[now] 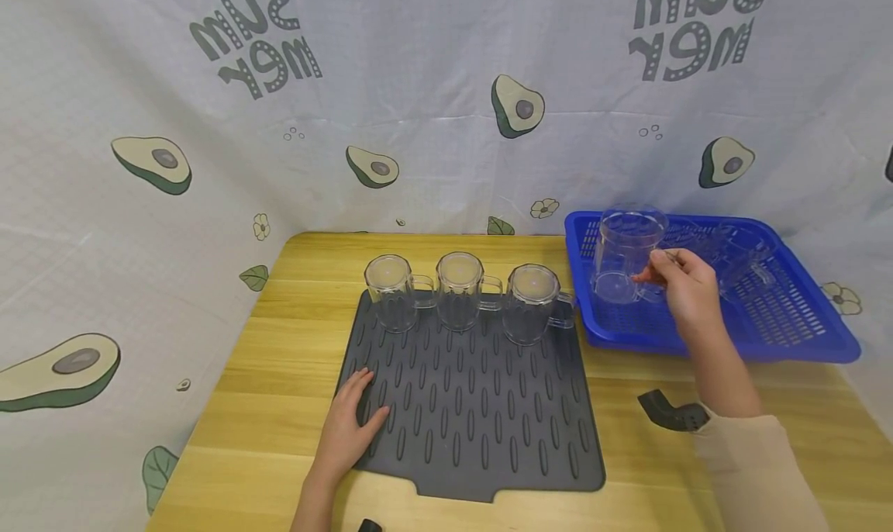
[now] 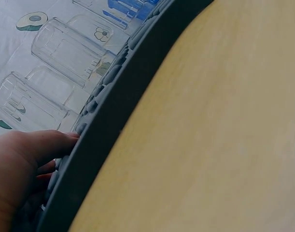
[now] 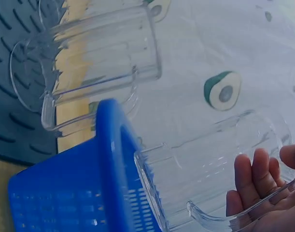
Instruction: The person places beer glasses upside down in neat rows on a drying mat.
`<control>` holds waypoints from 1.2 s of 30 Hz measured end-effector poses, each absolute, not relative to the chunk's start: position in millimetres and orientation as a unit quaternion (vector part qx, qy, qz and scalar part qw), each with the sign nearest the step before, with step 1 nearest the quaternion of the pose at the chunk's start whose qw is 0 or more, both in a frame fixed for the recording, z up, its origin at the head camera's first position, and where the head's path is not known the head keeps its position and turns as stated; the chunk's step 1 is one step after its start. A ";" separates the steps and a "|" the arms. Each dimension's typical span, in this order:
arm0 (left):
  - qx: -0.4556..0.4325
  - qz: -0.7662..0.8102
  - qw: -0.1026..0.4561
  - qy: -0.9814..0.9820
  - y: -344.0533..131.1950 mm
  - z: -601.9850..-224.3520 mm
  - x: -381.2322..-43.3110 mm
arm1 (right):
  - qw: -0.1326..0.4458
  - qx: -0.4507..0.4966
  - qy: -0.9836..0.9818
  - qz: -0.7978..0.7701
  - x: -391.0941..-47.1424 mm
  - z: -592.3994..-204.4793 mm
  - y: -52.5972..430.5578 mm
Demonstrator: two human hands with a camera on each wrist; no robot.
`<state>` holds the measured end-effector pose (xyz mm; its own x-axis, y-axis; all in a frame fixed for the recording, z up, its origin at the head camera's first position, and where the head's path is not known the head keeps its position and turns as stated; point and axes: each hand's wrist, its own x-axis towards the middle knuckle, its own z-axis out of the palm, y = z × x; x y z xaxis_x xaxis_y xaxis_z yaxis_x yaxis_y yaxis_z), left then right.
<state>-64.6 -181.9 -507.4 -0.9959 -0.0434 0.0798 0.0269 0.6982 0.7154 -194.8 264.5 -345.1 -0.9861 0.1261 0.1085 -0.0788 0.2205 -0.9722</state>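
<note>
My right hand [image 1: 691,288] holds a clear glass mug [image 1: 614,249] by its handle, at the left side of the blue basket [image 1: 705,354]. In the right wrist view the fingers [image 3: 263,181] curl at the handle, and the mug's lower end overlaps the basket rim. My left hand [image 1: 346,423] rests on the left edge of a dark grey ridged mat [image 1: 481,408], fingers extended and thumb spread. Along the mat's back edge stand three clear mugs in a row: a left one [image 1: 395,295], a middle one [image 1: 459,293] and a right one [image 1: 529,305], handles pointing right.
More clear glassware [image 1: 743,257] lies inside the basket, which stands at the back right of the wooden table [image 1: 272,369]. Behind the table hangs a white curtain [image 1: 432,59] printed with avocados. A black curved piece [image 1: 673,412] sits by my right sleeve.
</note>
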 end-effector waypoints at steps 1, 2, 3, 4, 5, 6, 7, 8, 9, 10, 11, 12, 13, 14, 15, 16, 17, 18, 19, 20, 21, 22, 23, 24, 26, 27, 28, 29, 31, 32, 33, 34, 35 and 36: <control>0.004 -0.387 0.046 -0.921 -181.9 -507.4 -64.7 | 0.083 -0.013 -0.775 0.626 -193.3 -343.6 263.6; 0.004 -0.386 0.047 -0.921 -181.9 -507.4 -64.7 | 0.084 -0.010 -0.773 0.629 -191.8 -342.0 262.6; 0.003 -0.386 0.048 -0.921 -182.0 -507.3 -64.7 | 0.085 -0.007 -0.772 0.630 -190.2 -340.4 261.5; 0.002 -0.385 0.049 -0.922 -182.0 -507.1 -64.6 | 0.086 -0.003 -0.768 0.634 -188.8 -338.8 260.3; 0.002 -0.385 0.051 -0.922 -182.1 -506.9 -64.4 | 0.087 0.002 -0.765 0.638 -187.5 -337.1 259.0; 0.001 -0.385 0.052 -0.921 -182.3 -506.6 -64.3 | 0.088 0.008 -0.762 0.641 -186.2 -335.5 257.7; 0.000 -0.385 0.054 -0.921 -182.4 -506.4 -64.1 | 0.089 0.015 -0.757 0.648 -184.9 -334.0 256.2; 0.000 -0.385 0.055 -0.921 -182.5 -506.2 -64.0 | 0.091 0.022 -0.751 0.654 -183.7 -332.5 254.5; 0.000 -0.386 0.056 -0.921 -182.6 -506.0 -63.8 | 0.093 0.030 -0.745 0.660 -182.6 -331.1 252.7; 0.000 -0.386 0.057 -0.921 -182.7 -505.8 -63.7 | 0.094 0.037 -0.738 0.667 -181.5 -329.7 250.9; 0.000 -0.387 0.057 -0.920 -182.7 -505.7 -63.7 | 0.096 0.044 -0.732 0.673 -180.3 -328.3 249.1; -0.001 -0.387 0.056 -0.920 -182.6 -505.8 -63.7 | 0.096 0.048 -0.728 0.677 -179.0 -326.9 247.4; -0.001 -0.387 0.056 -0.920 -182.6 -506.0 -63.8 | 0.095 0.052 -0.725 0.680 -177.5 -325.5 245.8; 0.000 -0.388 0.055 -0.920 -182.6 -506.0 -63.7 | 0.094 0.052 -0.726 0.680 -175.7 -323.9 244.3; 0.000 -0.388 0.054 -0.920 -182.5 -506.2 -63.7 | 0.092 0.053 -0.728 0.678 -173.9 -322.2 242.8; 0.001 -0.388 0.053 -0.920 -182.5 -506.2 -63.7 | 0.089 0.054 -0.729 0.676 -171.8 -320.7 241.5; 0.001 -0.389 0.052 -0.920 -182.6 -506.2 -63.6 | 0.087 0.053 -0.730 0.676 -169.7 -319.3 240.1; 0.001 -0.389 0.051 -0.920 -182.5 -506.5 -63.6 | 0.083 0.052 -0.732 0.674 -167.4 -317.8 238.7; 0.002 -0.389 0.051 -0.920 -182.7 -506.4 -63.5 | 0.081 0.053 -0.733 0.673 -165.2 -316.4 237.1; 0.002 -0.390 0.050 -0.919 -182.7 -506.4 -63.4 | 0.081 0.056 -0.737 0.669 -163.1 -315.2 235.4; 0.002 -0.391 0.050 -0.919 -182.8 -506.5 -63.3 | 0.081 0.059 -0.738 0.667 -161.0 -314.0 233.6; 0.002 -0.391 0.049 -0.919 -182.8 -506.5 -63.2 | 0.081 0.062 -0.740 0.665 -158.8 -312.9 231.9; 0.002 -0.391 0.048 -0.919 -182.7 -506.7 -63.2 | 0.082 0.066 -0.742 0.662 -156.7 -311.9 229.8; 0.002 -0.391 0.048 -0.919 -182.7 -506.9 -63.2 | 0.084 0.071 -0.751 0.651 -154.4 -310.8 227.8; 0.003 -0.392 0.047 -0.919 -182.6 -506.9 -63.2 | 0.090 0.082 -0.760 0.638 -150.6 -309.3 223.1; 0.003 -0.392 0.046 -0.919 -182.5 -506.9 -63.1 | 0.092 0.090 -0.762 0.635 -148.6 -308.5 220.9; 0.003 -0.392 0.045 -0.919 -182.4 -507.0 -63.2 | 0.092 0.097 -0.762 0.633 -146.7 -307.9 218.7; 0.004 -0.392 0.045 -0.919 -182.3 -506.9 -63.1 | 0.094 0.103 -0.761 0.633 -144.8 -307.1 216.2; 0.004 -0.393 0.044 -0.919 -182.2 -506.7 -63.1 | 0.096 0.117 -0.756 0.637 -141.4 -305.7 211.6; 0.005 -0.393 0.044 -0.919 -182.1 -506.7 -63.1 | 0.096 0.123 -0.753 0.639 -139.7 -305.0 209.6; 0.005 -0.392 0.044 -0.919 -182.0 -506.7 -63.2 | 0.095 0.129 -0.750 0.641 -137.8 -304.2 207.6; 0.005 -0.391 0.044 -0.919 -182.0 -506.7 -63.2 | 0.095 0.133 -0.751 0.640 -136.0 -303.4 205.7; 0.005 -0.391 0.044 -0.919 -181.9 -506.7 -63.2 | 0.096 0.135 -0.754 0.636 -134.2 -302.7 203.8; 0.005 -0.391 0.044 -0.919 -181.9 -506.8 -63.3 | 0.097 0.138 -0.759 0.629 -132.4 -302.0 202.1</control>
